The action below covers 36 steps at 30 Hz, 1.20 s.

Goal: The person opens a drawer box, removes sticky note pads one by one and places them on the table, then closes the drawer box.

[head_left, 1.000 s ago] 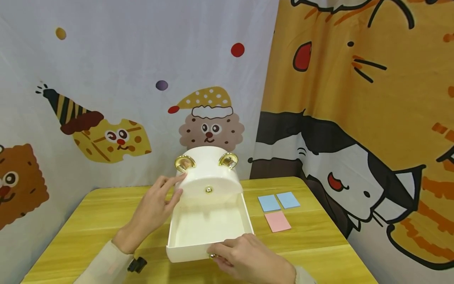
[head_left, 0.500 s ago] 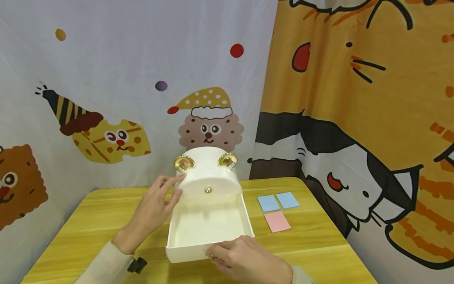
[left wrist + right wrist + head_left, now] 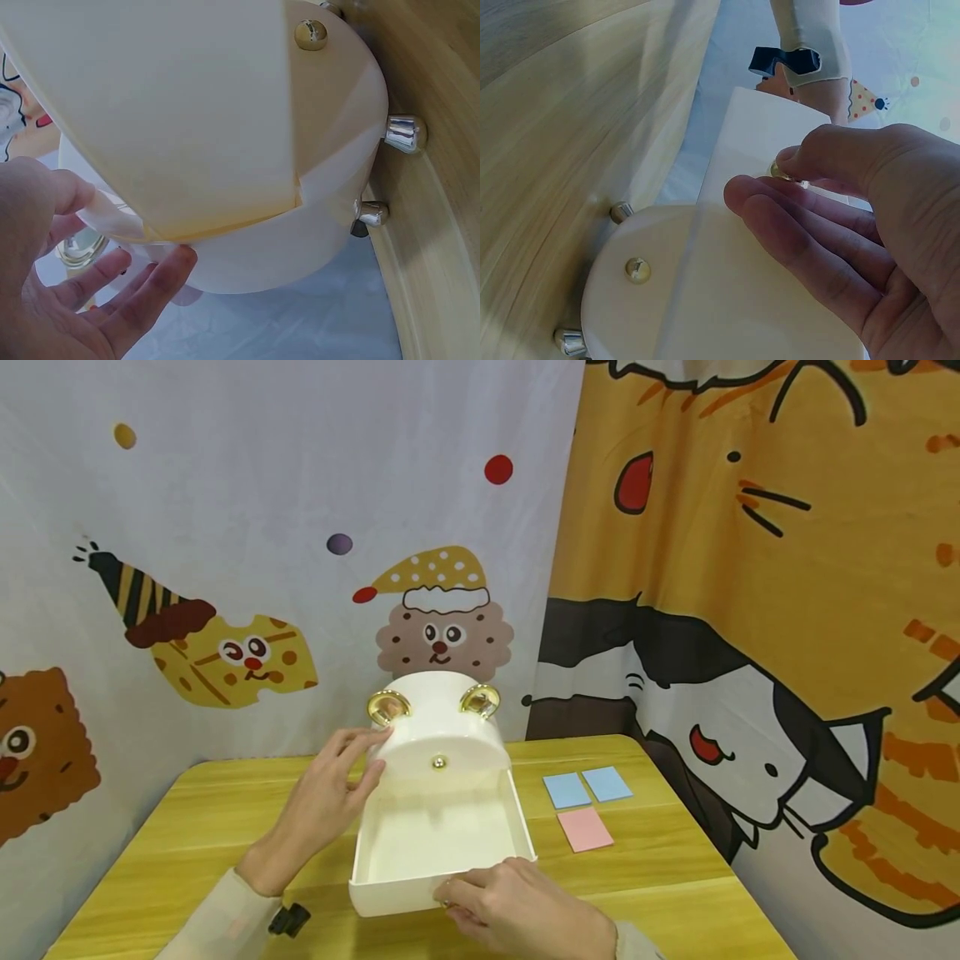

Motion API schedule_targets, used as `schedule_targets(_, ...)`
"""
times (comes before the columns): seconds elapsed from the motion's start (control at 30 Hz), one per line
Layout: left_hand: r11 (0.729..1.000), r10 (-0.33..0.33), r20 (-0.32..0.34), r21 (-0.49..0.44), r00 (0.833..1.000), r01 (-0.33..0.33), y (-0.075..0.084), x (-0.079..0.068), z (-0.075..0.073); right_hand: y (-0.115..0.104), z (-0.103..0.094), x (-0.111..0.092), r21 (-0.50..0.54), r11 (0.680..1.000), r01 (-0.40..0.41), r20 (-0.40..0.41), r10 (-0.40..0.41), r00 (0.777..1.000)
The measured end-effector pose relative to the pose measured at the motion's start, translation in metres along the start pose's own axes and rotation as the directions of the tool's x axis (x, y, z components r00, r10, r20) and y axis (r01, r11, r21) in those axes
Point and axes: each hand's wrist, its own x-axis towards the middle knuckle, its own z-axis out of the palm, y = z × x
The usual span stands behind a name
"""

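A white rounded drawer box [image 3: 442,706] with gold ring ears stands on the table, its drawer [image 3: 360,897] pulled far out with a bare inside. My right hand [image 3: 517,902] is at the drawer's front, thumb and forefinger pinching its small gold knob [image 3: 777,171]. My left hand [image 3: 330,789] rests on the left side of the box, forefinger below the left gold ear [image 3: 388,707] and thumb near the front face. Seen from the left wrist, its fingers [image 3: 161,289] lie loosely along the shell. Another gold knob [image 3: 439,762] sits above the drawer, and one more [image 3: 637,270] sits below it.
Two blue sticky-note pads [image 3: 567,790] and a pink pad [image 3: 585,830] lie to the right of the box on the wooden table [image 3: 660,868]. Silvery feet [image 3: 405,133] hold the box up. A printed cartoon curtain [image 3: 255,510] hangs close behind the table.
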Motion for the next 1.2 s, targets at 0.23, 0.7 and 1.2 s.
schedule_targets(0.23, 0.999, 0.021, -0.003, 0.034, 1.0, -0.021, -0.002, 0.003, -0.001, 0.002, -0.001, 0.001, -0.023, 1.0, -0.011, -0.025, 0.01, 1.0)
schedule_targets(0.7, 0.999, 0.026, 0.017, 0.046, 1.0, -0.027, -0.003, 0.006, 0.0, 0.01, 0.002, 0.004, -0.084, 0.996, 0.025, -0.063, -0.03, 0.998)
schedule_targets(1.2, 0.998, 0.019, 0.047, 0.065, 0.999, -0.022, -0.001, 0.006, -0.002, 0.019, 0.006, 0.01, -0.058, 0.998, -0.002, -0.104, -0.004, 0.995)
